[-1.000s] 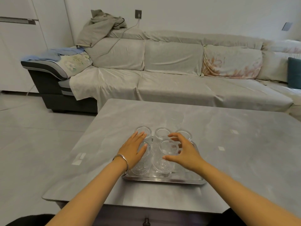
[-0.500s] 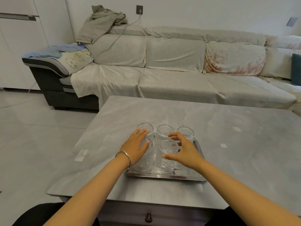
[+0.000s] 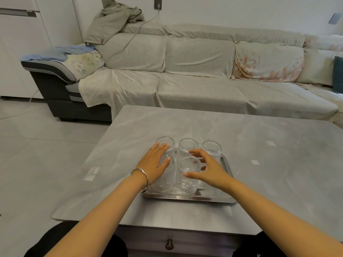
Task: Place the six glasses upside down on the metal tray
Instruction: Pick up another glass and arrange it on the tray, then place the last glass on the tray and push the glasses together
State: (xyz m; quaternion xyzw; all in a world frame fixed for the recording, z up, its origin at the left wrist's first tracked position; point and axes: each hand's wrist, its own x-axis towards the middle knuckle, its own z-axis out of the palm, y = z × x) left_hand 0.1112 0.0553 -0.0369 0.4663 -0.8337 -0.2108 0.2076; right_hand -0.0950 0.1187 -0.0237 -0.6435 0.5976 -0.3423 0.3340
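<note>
Behind the table point(image 3: 259, 164) runs a draped sofa point(image 3: 185, 71); both hands, left point(image 3: 155, 165) and right point(image 3: 209, 168), hover spread over tray point(image 3: 227, 198) glasses point(image 3: 185, 182).

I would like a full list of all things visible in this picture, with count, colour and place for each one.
Glasses: five clearly seen, clear ribbed, upside down on the tray; a sixth is hidden behind the right hand.
Metal tray: one, silver, near edge of the table.
Table: one, grey marbled top, with a drawer knob below.
Sofa: one, beige covers, dark grey left end, behind the table.
Jacket: one, khaki, on the sofa back.
Blue cloth: one, on the left armrest.
Teal cushion: one, far right.
Wall socket: one, grey, with cable.
Bracelet: one, silver, left wrist.
Left hand: flat over the front-left glass.
Right hand: open by the front glasses.
</note>
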